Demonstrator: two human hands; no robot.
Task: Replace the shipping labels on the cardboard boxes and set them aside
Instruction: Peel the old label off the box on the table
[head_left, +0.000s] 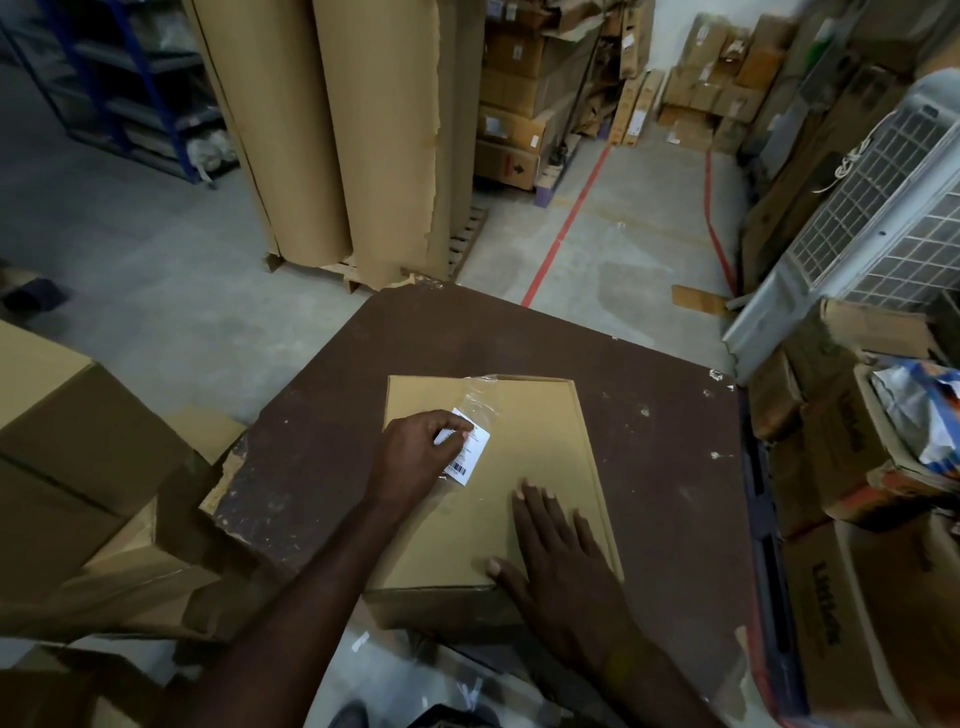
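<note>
Fingers of the left hand (415, 452) curl around the upper end of a white shipping label (467, 452) under clear film, pinching it against the top of a flat cardboard box (550, 467) at the centre of the frame; whether the label is stuck down or lifted cannot be told. The right hand (556, 566) lies flat with fingers straight and spread on the box's near right corner, holding nothing. The box rests on a worn dark brown table (649, 415), near its lower edge, with a strip of clear tape (480, 395) crinkled across the box's far edge. Larger cartons (78, 441) crowd the table at the left of the frame, and more printed cartons (841, 467) press against it at the right, below a white grilled appliance (883, 208). Tall rolls of brown paper (337, 130) stand on a pallet at upper centre, beside a red floor line (566, 218) running toward stacked boxes (519, 104) at the top.
</note>
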